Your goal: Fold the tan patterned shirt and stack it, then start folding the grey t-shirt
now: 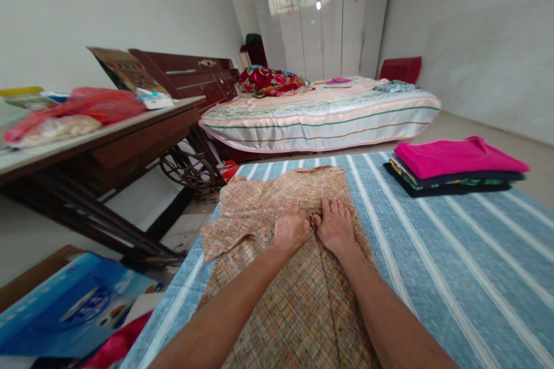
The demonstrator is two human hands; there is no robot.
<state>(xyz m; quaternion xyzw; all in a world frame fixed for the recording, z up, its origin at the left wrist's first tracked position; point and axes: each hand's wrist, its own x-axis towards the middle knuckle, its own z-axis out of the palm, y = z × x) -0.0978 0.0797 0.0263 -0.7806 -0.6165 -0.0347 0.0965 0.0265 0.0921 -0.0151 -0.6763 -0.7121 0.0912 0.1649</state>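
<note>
A brown checked dress [277, 294] with short sleeves lies spread lengthwise on the blue striped bed sheet [389, 230], its top end pointing away from me. My left hand [292, 227] is closed at the waist of the dress, fingers curled on a gathered bit of cloth. Right beside it, my right hand [335, 223] rests flat on the dress with its fingers stretched forward. Its thumb is near the gathered cloth by my left hand. Some wrinkles run across the cloth around the sleeve on the left.
A stack of folded clothes [459, 164], bright pink on top, sits to the right. On the left stands a sewing machine table [142, 132] with a red plastic bag [104, 105]; below it is a blue box [78, 305]. Another bed [320, 121] and a wardrobe [309, 29] are beyond.
</note>
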